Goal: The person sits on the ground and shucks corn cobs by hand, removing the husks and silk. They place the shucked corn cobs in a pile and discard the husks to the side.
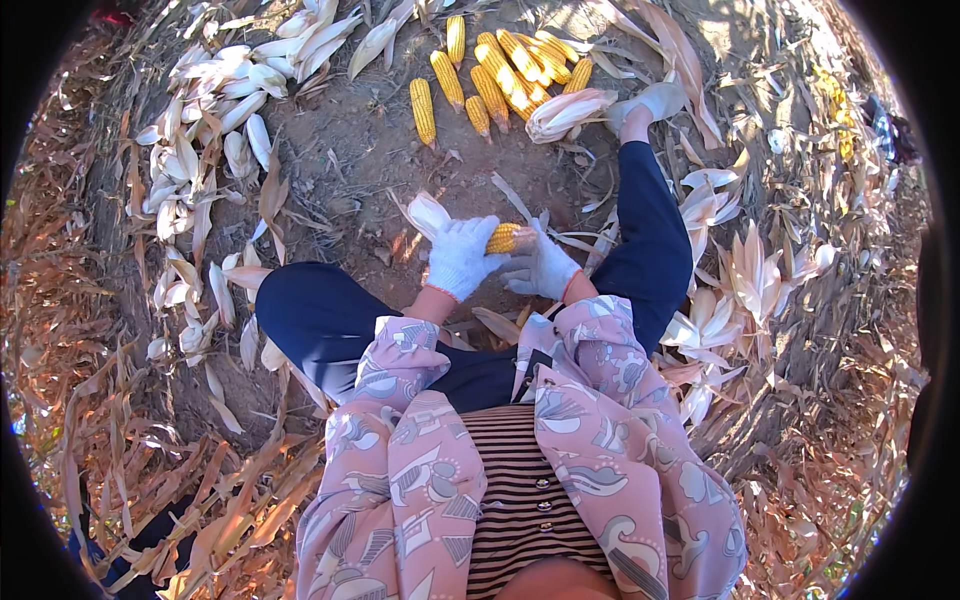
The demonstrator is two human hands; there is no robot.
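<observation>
An ear of corn with bared yellow kernels lies sideways between my hands, above the ground between my legs. My left hand, in a white knit glove, is closed around it. A pale husk sticks out beyond that hand on the left. My right hand, gloved the same way, is closed at the ear's right end, where its fingers partly hide the tip. Farther out, several bare yellow ears lie in a loose pile. One ear still in its husk rests against the pile's right side, by my foot.
Many husk-covered ears lie in an arc at the left. Opened, pale husks are heaped at the right, beyond my bent leg. Dry leaves cover the ground at the lower left, and bare soil shows in the middle.
</observation>
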